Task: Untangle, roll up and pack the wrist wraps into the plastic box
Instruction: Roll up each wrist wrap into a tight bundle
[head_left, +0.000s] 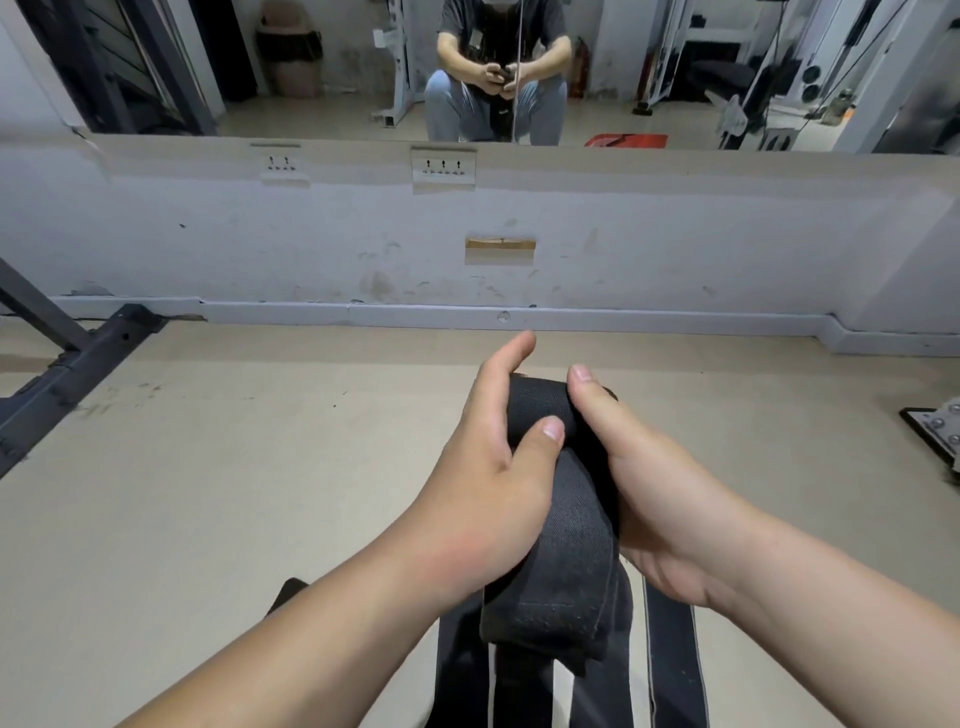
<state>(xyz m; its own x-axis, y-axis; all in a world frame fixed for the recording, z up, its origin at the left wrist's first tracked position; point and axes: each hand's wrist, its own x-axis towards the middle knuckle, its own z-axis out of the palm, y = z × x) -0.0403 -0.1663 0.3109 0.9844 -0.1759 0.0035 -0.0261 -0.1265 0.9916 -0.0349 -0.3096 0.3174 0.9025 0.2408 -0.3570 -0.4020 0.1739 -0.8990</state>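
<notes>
We hold the black wrist wrap (563, 525) above the floor (208, 467), clamped between both hands. Our left hand (488, 467) curls round its rolled upper end. The thumb presses on the near face of the roll, the fingers wrap the far side, and the index tip is raised clear. Our right hand (660, 499) grips the opposite edge, thumb laid along the top of the roll; its fingers are hidden behind the fabric. The loose tail hangs between the wrists, over further striped wraps (670, 654) lying beneath.
</notes>
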